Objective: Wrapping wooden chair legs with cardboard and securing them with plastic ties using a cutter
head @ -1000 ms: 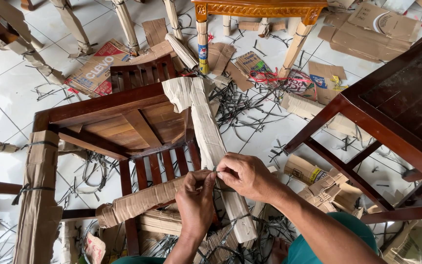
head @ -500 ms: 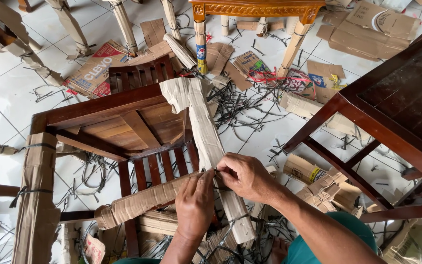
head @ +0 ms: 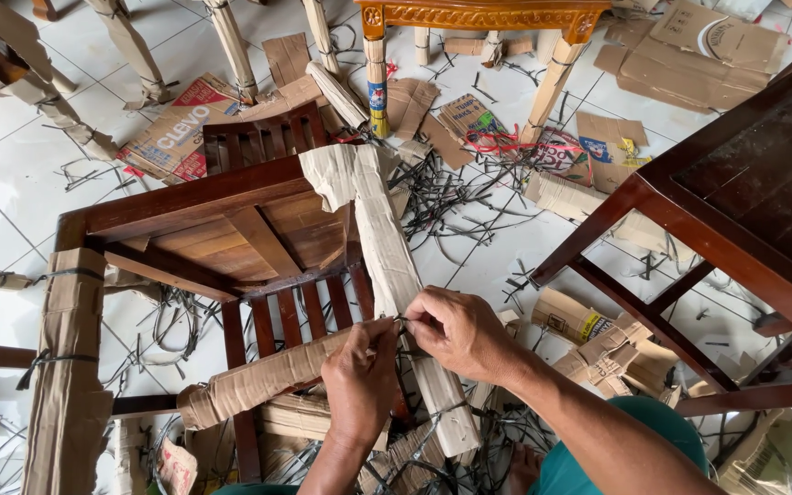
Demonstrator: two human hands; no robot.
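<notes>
An upturned dark wooden chair (head: 185, 197) lies in front of me, its legs wrapped in brown cardboard. One wrapped leg (head: 387, 247) points up toward me. My left hand (head: 359, 376) and my right hand (head: 456, 330) meet at this leg, fingertips pinched together on a thin dark strap (head: 399, 321) that runs around the cardboard. A second wrapped rail (head: 258, 380) crosses just under my left hand. Another cardboard-covered leg (head: 66, 367) stands at the left.
A dark wooden table (head: 763, 211) stands at the right. Several cardboard-wrapped furniture legs (head: 231, 46) and a carved orange frame (head: 478, 14) stand at the top. Cardboard scraps (head: 689, 46) and cut black straps (head: 451, 192) litter the white tiled floor.
Both hands stay at the same spot on the wrapped leg, with only small finger movements on the strap. The chair has not moved.
</notes>
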